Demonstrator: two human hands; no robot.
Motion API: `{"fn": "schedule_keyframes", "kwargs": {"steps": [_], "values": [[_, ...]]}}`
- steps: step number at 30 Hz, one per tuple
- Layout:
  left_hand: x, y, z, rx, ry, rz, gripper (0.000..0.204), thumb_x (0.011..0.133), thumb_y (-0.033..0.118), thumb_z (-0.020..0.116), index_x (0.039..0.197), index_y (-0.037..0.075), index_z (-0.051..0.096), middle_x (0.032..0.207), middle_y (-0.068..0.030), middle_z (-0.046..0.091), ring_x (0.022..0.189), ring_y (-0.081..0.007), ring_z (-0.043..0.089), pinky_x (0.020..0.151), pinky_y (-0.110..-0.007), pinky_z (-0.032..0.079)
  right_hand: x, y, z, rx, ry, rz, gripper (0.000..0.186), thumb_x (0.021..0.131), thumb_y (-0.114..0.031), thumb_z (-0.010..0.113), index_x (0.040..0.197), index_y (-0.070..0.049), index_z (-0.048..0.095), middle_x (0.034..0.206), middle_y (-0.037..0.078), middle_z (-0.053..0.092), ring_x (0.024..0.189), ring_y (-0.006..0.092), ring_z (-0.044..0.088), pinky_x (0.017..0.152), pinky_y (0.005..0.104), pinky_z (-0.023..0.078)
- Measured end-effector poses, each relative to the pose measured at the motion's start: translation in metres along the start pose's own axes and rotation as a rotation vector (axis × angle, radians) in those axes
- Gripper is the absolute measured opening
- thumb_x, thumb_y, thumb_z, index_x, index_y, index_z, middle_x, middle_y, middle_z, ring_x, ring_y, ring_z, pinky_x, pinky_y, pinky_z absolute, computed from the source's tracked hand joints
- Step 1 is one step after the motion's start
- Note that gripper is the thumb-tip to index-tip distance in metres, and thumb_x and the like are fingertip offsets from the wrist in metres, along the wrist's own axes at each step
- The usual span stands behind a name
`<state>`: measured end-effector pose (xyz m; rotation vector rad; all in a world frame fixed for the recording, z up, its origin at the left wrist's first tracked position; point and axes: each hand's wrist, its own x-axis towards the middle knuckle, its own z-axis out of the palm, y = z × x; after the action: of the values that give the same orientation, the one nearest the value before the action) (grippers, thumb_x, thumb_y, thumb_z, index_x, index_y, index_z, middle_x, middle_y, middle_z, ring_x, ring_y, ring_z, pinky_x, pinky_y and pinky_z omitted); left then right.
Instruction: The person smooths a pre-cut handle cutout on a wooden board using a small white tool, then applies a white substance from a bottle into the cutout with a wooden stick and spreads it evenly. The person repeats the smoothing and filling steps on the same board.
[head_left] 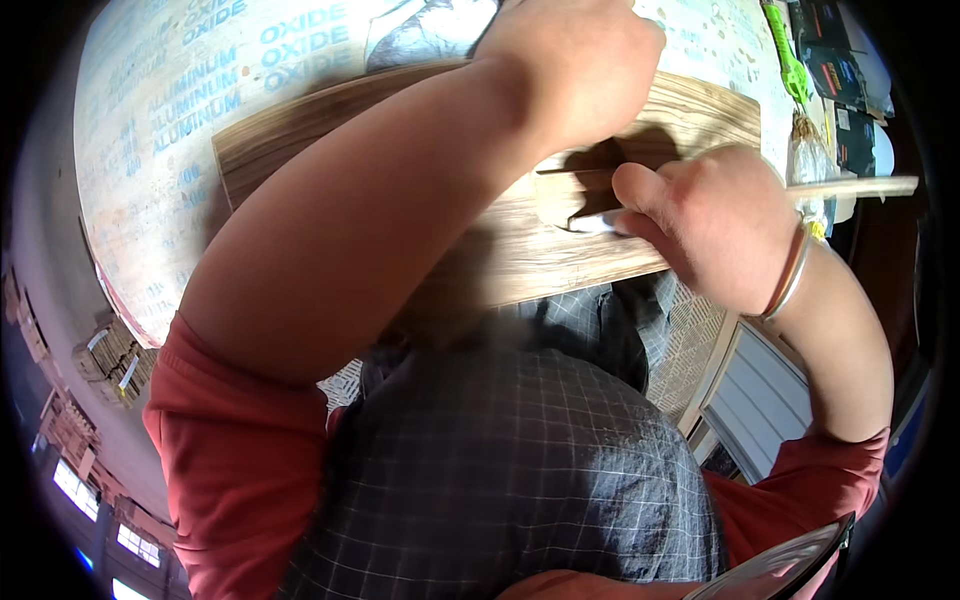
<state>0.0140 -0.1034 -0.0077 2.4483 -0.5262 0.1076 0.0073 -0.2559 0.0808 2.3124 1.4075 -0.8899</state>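
Woodwork at mid-frame: right hand [715,225] grips closed on a thin pale-handled tool [850,187], its metal tip on the brown grained wooden board [300,135]. Left hand [575,60] presses the board's far edge; its grip is hidden. Judged: cutting under way, needing steady pressure. Pale printed sheet [150,120] with blue lettering covers the worktop, upper left.

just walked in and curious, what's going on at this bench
A person in a red shirt and checked apron leans over a wooden board lying on a printed sheet that covers the bench. The left hand presses down on the board near its far edge. The right hand, with a bangle on its wrist, grips a slim tool whose pale tip meets the board's surface. A thin wooden stick pokes out to the right, beside a green tool at the bench's far corner.
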Motion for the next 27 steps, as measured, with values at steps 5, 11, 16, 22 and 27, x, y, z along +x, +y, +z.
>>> {"fn": "schedule_keyframes", "kwargs": {"steps": [5,11,16,22,27], "values": [[0.002,0.007,-0.004,0.010,-0.001,-0.022,0.022,0.088,0.012,0.054,0.095,0.004,0.073,0.101,-0.0166,0.067,0.105,-0.0326,0.060,0.095,-0.051,0.042,0.006,0.001,0.006,-0.039,0.201,-0.085,0.020,0.089,-0.023,0.072,0.089,-0.010,0.056,0.061,0.009,0.061,0.058,0.0309,0.063,0.054,0.0414,0.047],[-0.001,0.003,0.010,0.136,0.153,0.049,0.021,0.087,0.013,0.054,0.090,0.005,0.073,0.097,-0.0151,0.066,0.100,-0.0310,0.059,0.091,-0.049,0.041,0.001,-0.016,0.042,0.695,0.254,0.251,0.018,0.092,-0.027,0.070,0.093,-0.010,0.062,0.070,0.014,0.065,0.067,0.0349,0.066,0.059,0.0439,0.050],[-0.004,-0.006,0.016,0.188,0.152,0.046,0.018,0.086,0.012,0.057,0.094,0.005,0.072,0.102,-0.0147,0.066,0.104,-0.0313,0.057,0.094,-0.048,0.039,-0.014,-0.013,0.067,1.247,0.371,0.328,0.017,0.097,-0.016,0.069,0.088,-0.005,0.060,0.071,0.001,0.060,0.066,0.0117,0.054,0.064,0.0271,0.047],[0.004,-0.008,0.011,0.186,-0.028,-0.008,0.023,0.086,0.012,0.058,0.103,0.004,0.070,0.111,-0.0174,0.063,0.110,-0.0330,0.055,0.093,-0.049,0.040,-0.021,-0.020,0.072,1.792,0.047,0.309,0.031,0.101,-0.009,0.060,0.132,-0.003,0.056,0.083,-0.004,0.055,0.061,0.0027,0.042,0.053,0.0187,0.036],[0.000,0.004,-0.009,0.120,-0.080,-0.009,0.020,0.088,0.013,0.057,0.095,0.004,0.073,0.105,-0.0161,0.066,0.107,-0.0315,0.057,0.096,-0.051,0.040,-0.014,-0.032,0.072,2.175,-0.135,0.267,0.048,0.102,-0.019,0.061,0.147,-0.008,0.047,0.081,-0.003,0.057,0.056,0.0026,0.040,0.047,0.0170,0.030]]}}
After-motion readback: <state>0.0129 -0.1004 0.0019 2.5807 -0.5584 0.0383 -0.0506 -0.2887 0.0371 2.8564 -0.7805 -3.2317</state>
